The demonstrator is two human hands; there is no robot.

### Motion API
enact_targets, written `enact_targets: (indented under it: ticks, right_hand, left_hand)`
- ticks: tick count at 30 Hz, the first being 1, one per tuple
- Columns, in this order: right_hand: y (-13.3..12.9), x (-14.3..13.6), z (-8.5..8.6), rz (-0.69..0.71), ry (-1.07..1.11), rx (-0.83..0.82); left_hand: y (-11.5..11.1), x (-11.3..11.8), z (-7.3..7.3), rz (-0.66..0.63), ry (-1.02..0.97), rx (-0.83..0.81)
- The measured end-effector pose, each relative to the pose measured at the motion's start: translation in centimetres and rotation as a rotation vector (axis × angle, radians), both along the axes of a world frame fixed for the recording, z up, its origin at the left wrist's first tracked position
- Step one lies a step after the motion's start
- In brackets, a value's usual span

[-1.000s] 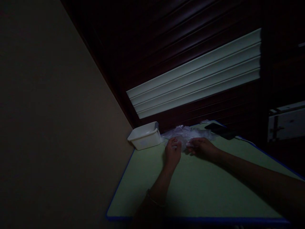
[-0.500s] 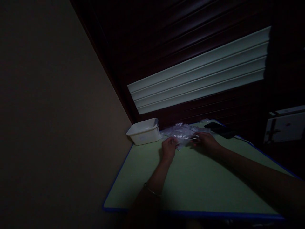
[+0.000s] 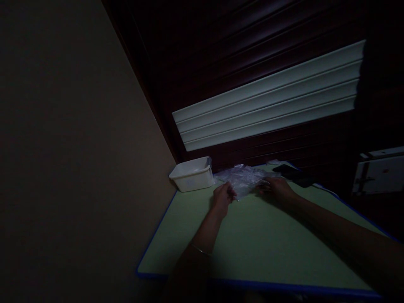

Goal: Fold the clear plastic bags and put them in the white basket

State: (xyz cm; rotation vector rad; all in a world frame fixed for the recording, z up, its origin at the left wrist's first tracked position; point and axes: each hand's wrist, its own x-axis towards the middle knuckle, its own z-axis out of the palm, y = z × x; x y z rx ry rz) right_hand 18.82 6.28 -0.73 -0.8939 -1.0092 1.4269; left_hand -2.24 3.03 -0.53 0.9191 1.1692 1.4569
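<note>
Crumpled clear plastic bags (image 3: 244,179) lie in a pile at the far side of the light green table (image 3: 268,240). My left hand (image 3: 223,195) is closed on the near left edge of the plastic, fingers pinched together. On the other side, my right hand (image 3: 274,187) has its fingers curled round the right edge of the same plastic. The dim light hides whether either hand holds anything smaller. Just left of the pile stands a white plastic bin (image 3: 192,176), its inside mostly out of sight.
A dark flat object (image 3: 293,174), perhaps a phone, lies behind my right hand, with a pale cable (image 3: 326,189) near it. A scrap of plastic (image 3: 274,162) sits at the back edge. A wall (image 3: 94,168) borders the left; a louvred panel (image 3: 268,99) stands behind.
The plastic between my hands looks spread a little wider and nearer to me. My right hand has shifted slightly to the right; the view has tilted a little.
</note>
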Motion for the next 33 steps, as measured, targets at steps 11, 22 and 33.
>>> enact_targets:
  ticks: [11,22,33]
  right_hand:
    - [-1.0,0.2,0.0,0.082,-0.175,0.135]
    - [-1.0,0.4,0.0,0.192,-0.44,0.356]
    - [-0.7,0.8,0.0,0.141,-0.78,0.387]
  left_hand:
    - [-0.6,0.3,0.0,0.181,0.583,0.263]
    - [-0.5,-0.1,-0.7,0.007,0.796,0.39]
    - [1.6,-3.7,-1.0,0.252,0.65,0.163]
